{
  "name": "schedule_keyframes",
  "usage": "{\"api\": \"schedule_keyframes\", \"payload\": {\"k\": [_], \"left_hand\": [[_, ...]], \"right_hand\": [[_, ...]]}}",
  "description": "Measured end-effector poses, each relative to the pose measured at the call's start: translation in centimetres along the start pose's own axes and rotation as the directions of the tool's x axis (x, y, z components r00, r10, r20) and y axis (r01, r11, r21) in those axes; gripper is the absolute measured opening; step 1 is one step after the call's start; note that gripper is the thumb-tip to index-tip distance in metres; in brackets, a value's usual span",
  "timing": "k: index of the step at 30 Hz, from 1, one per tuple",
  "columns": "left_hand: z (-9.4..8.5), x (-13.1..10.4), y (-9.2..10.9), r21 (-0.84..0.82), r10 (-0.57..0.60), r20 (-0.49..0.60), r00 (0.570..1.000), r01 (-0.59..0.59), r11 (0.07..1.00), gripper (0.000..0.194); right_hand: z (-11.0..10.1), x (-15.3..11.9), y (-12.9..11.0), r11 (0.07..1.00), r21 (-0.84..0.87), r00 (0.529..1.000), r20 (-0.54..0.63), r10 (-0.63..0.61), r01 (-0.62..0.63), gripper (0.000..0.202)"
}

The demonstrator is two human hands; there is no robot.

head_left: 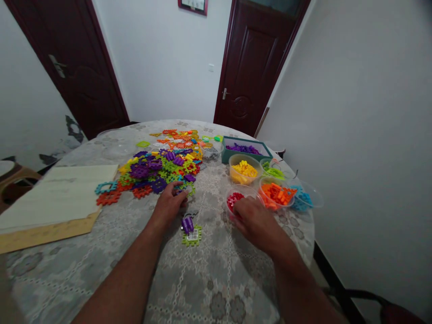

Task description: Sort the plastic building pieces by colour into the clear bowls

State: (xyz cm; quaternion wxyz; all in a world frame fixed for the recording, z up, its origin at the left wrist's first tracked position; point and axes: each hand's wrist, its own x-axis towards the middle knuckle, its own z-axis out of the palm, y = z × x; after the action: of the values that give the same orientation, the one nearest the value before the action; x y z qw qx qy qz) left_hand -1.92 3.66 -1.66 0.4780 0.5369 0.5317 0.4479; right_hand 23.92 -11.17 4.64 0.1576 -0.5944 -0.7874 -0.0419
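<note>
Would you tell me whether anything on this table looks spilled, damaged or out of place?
Nothing looks clearly spilled or damaged. The only mild oddity is a purple piece with a green square piece, lying apart from the mixed-colour heap, nearer the person than the left hand.

The round table (209,279) wears grey cloth with pale and darker flowers; on it the box (230,160) is green, its pieces (243,148) purple; nearer than the box, one tub's pieces (245,168) are yellow, another's (235,199) red, a third's (277,194) orange.
</note>
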Motion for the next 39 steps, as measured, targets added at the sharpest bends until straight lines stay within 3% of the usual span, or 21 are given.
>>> {"api": "schedule_keyframes", "payload": {"k": [8,12,14,18,21,23,26,30,35,39], "left_hand": [[0.4,-0.2,0.0,-0.077,-0.021,-0.007,1.000,0.020,0.997,0.048],[0.5,-0.1,0.0,-0.124,-0.018,-0.029,0.999,0.014,0.992,0.043],[0.5,-0.3,0.2,-0.126,-0.020,-0.039,0.999,0.015,0.992,0.040],[0.4,-0.7,0.8,-0.147,-0.029,-0.038,0.999,0.023,0.989,0.038],[0.3,-0.8,1.0,-0.158,-0.043,-0.029,0.999,0.038,0.987,0.039],[0.3,-0.8,0.9,-0.165,-0.035,-0.034,0.999,0.029,0.986,0.039],[0.5,-0.6,0.6,-0.179,-0.011,-0.047,0.999,0.002,0.984,0.037],[0.6,-0.5,0.4,-0.191,-0.016,-0.053,0.998,0.006,0.981,0.036],[0.6,-0.6,0.5,-0.190,-0.025,-0.034,0.999,0.018,0.982,0.036],[0.6,-0.7,0.8,-0.222,-0.056,-0.002,0.998,0.054,0.973,0.037]], "right_hand": [[3.0,2.0,2.6,0.987,-0.121,0.982,-0.170,0.082,-0.103,0.013],[3.1,2.2,0.7,0.981,-0.119,0.952,-0.284,0.116,-0.155,0.007],[3.3,2.2,-1.3,0.996,-0.032,0.949,-0.308,0.068,-0.082,0.009],[5.1,2.2,-6.1,0.961,0.233,0.975,-0.198,-0.102,0.148,0.033],[7.2,2.3,-8.3,0.950,0.258,0.984,-0.038,-0.174,0.178,0.073],[8.1,2.5,-8.9,0.954,0.244,0.980,0.044,-0.192,0.176,0.081],[8.7,2.9,-8.8,0.955,0.256,0.981,0.087,-0.174,0.147,0.065],[9.0,3.0,-8.7,0.965,0.245,0.995,0.022,-0.098,0.090,0.040],[9.8,2.9,-8.5,0.965,0.252,0.996,-0.075,-0.052,0.069,0.033],[10.1,3.1,-7.7,0.930,0.358,0.977,-0.214,-0.004,0.083,0.027]]}}
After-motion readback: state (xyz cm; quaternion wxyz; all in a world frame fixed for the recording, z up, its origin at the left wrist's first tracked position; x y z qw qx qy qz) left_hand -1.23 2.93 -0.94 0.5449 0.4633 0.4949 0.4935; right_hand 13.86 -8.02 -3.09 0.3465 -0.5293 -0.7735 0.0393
